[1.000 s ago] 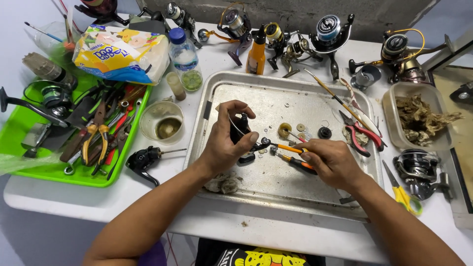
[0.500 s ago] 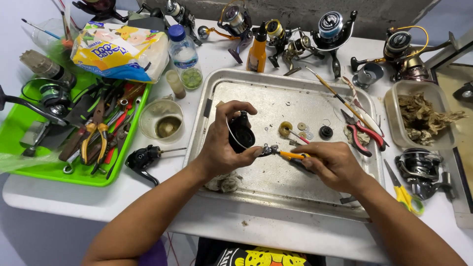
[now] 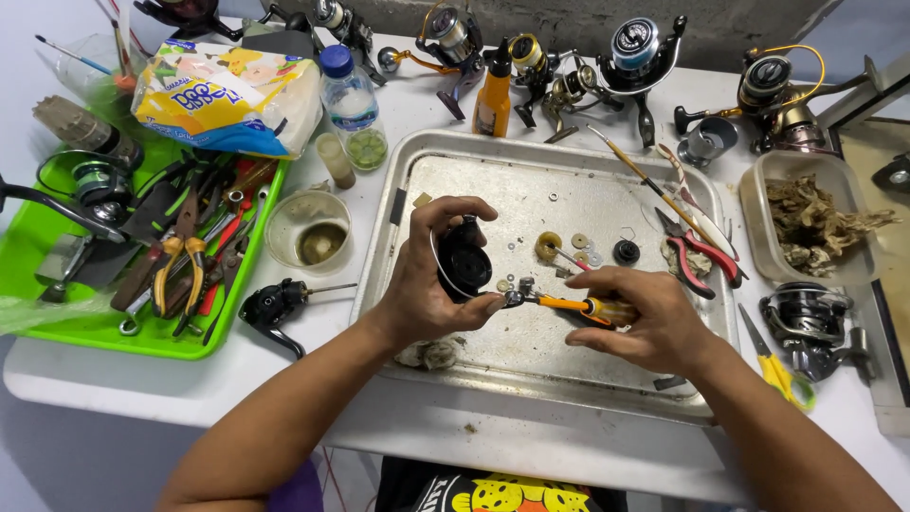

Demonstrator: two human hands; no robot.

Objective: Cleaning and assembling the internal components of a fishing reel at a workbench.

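Over a metal tray (image 3: pixel 569 185), my left hand (image 3: pixel 427 280) grips a black fishing-reel part (image 3: pixel 463 261) with a thin wire bail around it. Held in my right hand (image 3: pixel 645 318) is a small orange-handled screwdriver (image 3: pixel 573 305), whose tip meets a small metal fitting at the lower edge of the reel part. Loose washers, a yellowish ring (image 3: pixel 548 246) and a small black round piece (image 3: pixel 626 251) lie on the tray just beyond my hands.
A green tray (image 3: pixel 57 313) of pliers and tools stands at the left, with a black reel handle (image 3: pixel 275 305) and a small cup (image 3: pixel 308 232) beside it. Several fishing reels line the back edge. Red pliers (image 3: pixel 697 251), a tub (image 3: pixel 758 204) and another reel (image 3: pixel 806 318) sit right.
My left hand has turned the black reel part slightly and raised it. The screwdriver tip has come in against the fitting on the part. The camera has shifted a little.
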